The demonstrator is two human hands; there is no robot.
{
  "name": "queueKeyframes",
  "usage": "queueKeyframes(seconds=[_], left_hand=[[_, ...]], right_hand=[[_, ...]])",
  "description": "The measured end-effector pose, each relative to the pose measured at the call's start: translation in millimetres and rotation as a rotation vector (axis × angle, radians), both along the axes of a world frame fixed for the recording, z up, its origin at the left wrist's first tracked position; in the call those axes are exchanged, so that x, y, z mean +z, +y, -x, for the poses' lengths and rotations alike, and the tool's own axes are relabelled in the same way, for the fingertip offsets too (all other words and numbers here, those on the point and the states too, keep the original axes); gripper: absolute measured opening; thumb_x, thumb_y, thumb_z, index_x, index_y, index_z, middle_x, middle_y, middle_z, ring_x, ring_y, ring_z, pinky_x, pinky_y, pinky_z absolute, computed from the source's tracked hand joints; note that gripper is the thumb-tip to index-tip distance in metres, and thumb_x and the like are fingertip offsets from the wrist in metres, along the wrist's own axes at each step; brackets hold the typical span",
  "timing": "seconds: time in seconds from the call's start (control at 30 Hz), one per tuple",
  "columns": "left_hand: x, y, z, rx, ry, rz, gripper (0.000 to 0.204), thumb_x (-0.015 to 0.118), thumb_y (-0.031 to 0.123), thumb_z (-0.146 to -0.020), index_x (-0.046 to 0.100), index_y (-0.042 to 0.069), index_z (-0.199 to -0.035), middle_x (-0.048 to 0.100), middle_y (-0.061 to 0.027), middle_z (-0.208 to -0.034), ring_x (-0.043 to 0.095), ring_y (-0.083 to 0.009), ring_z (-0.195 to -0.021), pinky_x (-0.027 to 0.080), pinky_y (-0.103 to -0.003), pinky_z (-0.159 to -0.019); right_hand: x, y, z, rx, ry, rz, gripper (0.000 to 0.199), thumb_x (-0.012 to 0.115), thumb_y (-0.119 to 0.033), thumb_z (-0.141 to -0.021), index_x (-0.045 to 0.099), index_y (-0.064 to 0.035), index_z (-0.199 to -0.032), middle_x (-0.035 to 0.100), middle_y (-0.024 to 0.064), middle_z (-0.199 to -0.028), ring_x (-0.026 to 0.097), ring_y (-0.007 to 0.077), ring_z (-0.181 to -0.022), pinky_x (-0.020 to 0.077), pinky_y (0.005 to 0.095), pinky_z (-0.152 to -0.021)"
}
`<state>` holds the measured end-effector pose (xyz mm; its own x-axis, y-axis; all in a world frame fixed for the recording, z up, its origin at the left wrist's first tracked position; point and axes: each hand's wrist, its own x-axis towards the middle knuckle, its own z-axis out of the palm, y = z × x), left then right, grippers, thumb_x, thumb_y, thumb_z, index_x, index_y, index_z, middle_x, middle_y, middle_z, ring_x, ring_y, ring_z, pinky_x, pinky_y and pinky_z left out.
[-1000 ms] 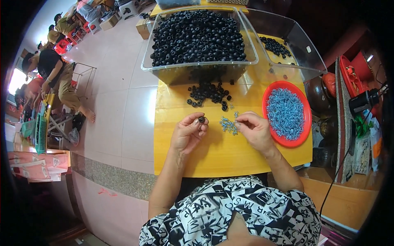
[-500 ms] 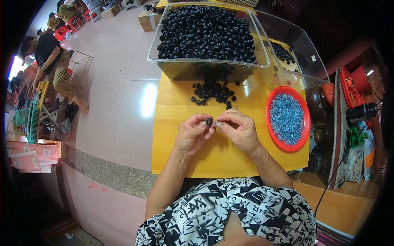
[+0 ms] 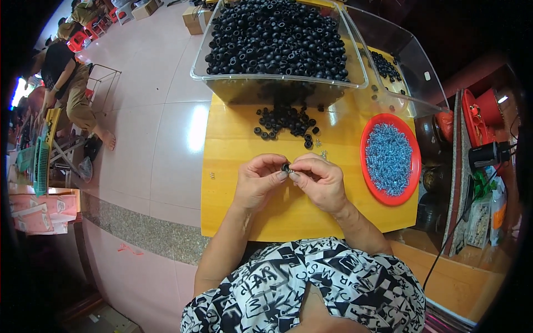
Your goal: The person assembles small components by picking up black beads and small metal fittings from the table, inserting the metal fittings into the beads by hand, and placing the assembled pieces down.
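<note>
Between the fingertips of both hands, over the yellow table (image 3: 225, 147), is a small round hollow black cap (image 3: 285, 166). My left hand (image 3: 255, 184) pinches the cap from the left. From the right, my right hand (image 3: 322, 183) presses thumb and forefinger together against it, on a tiny shiny piece (image 3: 291, 171) that I cannot make out well. Beyond the hands lies a loose heap of similar black caps (image 3: 286, 120). A few small shiny pieces (image 3: 323, 155) rest near my right fingers. An oval red tray (image 3: 364, 152) to the right holds many small bluish shiny pieces (image 3: 388, 161).
At the table's far side stands a clear plastic bin (image 3: 277, 79) full of black caps. Beside it, another clear container (image 3: 425, 94) sits near more caps. A cable (image 3: 444, 244) hangs at the right. Across the tiled floor, a person (image 3: 66, 77) bends over another table.
The black cap has turned, its open ring no longer facing me. My fingertips have drawn closer together around it. The view has shifted slightly.
</note>
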<state>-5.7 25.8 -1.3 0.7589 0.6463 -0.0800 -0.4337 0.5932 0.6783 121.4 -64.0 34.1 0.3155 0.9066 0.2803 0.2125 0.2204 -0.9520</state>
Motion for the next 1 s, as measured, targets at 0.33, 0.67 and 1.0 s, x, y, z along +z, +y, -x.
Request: queueKeyframes(seconds=[0.33, 0.67, 1.0], left_hand=[[7.3, -22.2, 6.8, 0.287, 0.289, -0.707, 0.016, 0.056, -0.005, -0.072, 0.054, -0.003, -0.088, 0.055, -0.0067, -0.083, 0.053, -0.0129, -0.074, 0.043, -0.025, -0.063], [-5.8, -16.4, 18.7, 0.23, 0.258, -0.116, 0.017, 0.058, -0.002, -0.076, 0.057, 0.0, -0.093, 0.059, -0.0073, -0.085, 0.056, -0.0118, -0.074, 0.046, -0.023, -0.067], [-6.8, -1.2, 19.2, 0.161, -0.051, 0.213, 0.016, 0.057, 0.001, -0.078, 0.054, 0.003, -0.093, 0.059, -0.0111, -0.083, 0.056, -0.0167, -0.072, 0.046, -0.025, -0.064]], right_hand=[[2.3, -3.6, 8.5, -0.077, -0.106, 0.083, 0.008, 0.059, 0.005, -0.072, 0.058, 0.0035, -0.08, 0.056, 0.0082, -0.075, 0.054, 0.0146, -0.065, 0.0423, 0.0225, -0.057], [12.6, -3.0, 6.0, 0.005, -0.826, -0.023, 0.032, 0.054, 0.001, -0.072, 0.049, 0.0099, -0.103, 0.054, 0.0224, -0.094, 0.055, 0.0346, -0.085, 0.0463, 0.0369, -0.073], [24.7, -11.7, -57.3, -0.193, -0.784, 0.2, 0.013, 0.057, 0.002, -0.071, 0.059, 0.0034, -0.084, 0.059, 0.015, -0.081, 0.058, 0.0287, -0.072, 0.0461, 0.031, -0.062]])
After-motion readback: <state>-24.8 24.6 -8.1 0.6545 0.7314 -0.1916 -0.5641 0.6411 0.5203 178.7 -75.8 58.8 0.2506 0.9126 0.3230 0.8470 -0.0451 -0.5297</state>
